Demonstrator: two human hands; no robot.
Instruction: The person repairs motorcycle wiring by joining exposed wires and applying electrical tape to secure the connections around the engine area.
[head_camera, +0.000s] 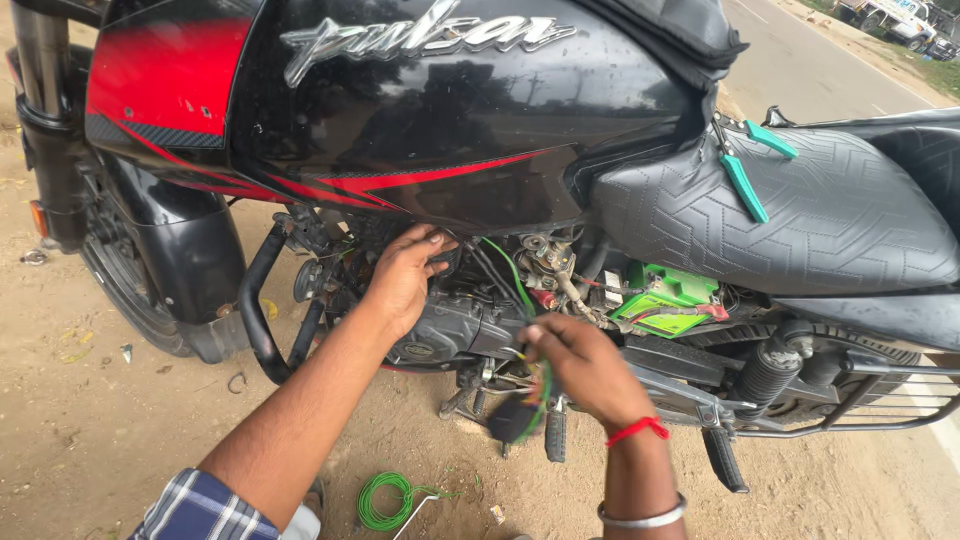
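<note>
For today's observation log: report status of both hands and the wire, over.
Left hand up in engine bay under tank. Right hand pinching green wire. Wire coil on ground.

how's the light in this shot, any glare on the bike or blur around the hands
Head view: soft daylight, only faint shadows on the dirt; the glossy black fuel tank mirrors pale sky patches; the right hand is slightly motion-blurred with the green wire; the left hand is sharper.
</note>
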